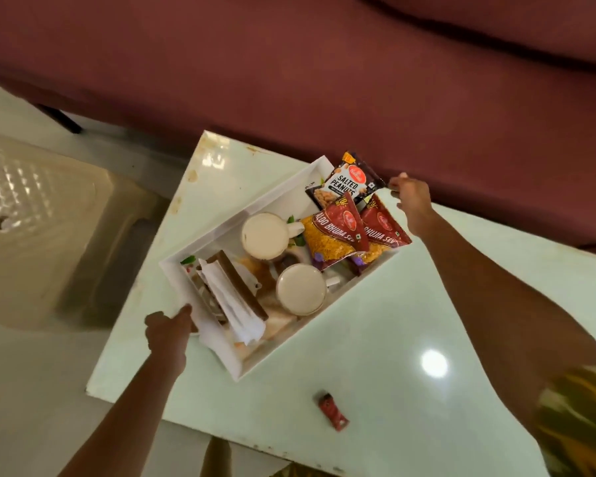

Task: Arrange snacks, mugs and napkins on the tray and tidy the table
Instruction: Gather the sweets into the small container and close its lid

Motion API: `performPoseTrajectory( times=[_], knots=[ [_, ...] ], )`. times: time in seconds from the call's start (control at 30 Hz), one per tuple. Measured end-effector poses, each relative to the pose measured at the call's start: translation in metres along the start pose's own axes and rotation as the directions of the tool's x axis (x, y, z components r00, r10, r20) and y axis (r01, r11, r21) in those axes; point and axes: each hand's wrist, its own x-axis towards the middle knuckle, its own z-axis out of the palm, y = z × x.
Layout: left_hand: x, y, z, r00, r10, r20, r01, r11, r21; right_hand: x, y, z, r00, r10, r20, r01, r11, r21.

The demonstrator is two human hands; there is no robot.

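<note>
A white rectangular tray (241,206) lies askew on the pale green table (410,339). Inside it stand two white mugs (265,235) (300,289), a brown holder with white napkins (233,297), a dark salted-peanuts packet (346,182) and two red-and-yellow bhujia packets (334,232) (382,228). My left hand (169,330) grips the tray's near-left end. My right hand (412,197) holds the far-right end, its fingers partly hidden behind the packets.
A small red wrapper (332,411) lies on the table near the front edge. A maroon sofa (324,80) runs along the far side. A beige plastic stool (42,218) stands on the floor at the left.
</note>
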Motion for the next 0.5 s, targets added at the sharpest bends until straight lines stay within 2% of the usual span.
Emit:
performPoseTrajectory(
  times=[0.1, 0.17, 0.33, 0.5],
  knots=[
    [0.008, -0.008, 0.004, 0.990, -0.069, 0.123, 0.079, 0.994, -0.079, 0.023, 0.006, 0.007, 0.987, 0.113, 0.116, -0.101, 0.990, -0.103],
    [0.006, -0.013, 0.007, 0.985, -0.088, 0.146, 0.109, 0.983, -0.147, 0.030, 0.009, 0.012, 0.975, 0.155, 0.159, -0.132, 0.981, -0.144],
    [-0.004, -0.014, 0.013, 0.973, -0.082, 0.216, 0.156, 0.924, -0.348, 0.038, 0.009, 0.013, 0.952, 0.184, 0.243, -0.146, 0.975, -0.168],
    [-0.006, -0.016, 0.018, 0.980, -0.040, 0.194, 0.114, 0.916, -0.384, 0.040, 0.014, 0.019, 0.962, 0.176, 0.206, -0.141, 0.975, -0.174]
  ],
)
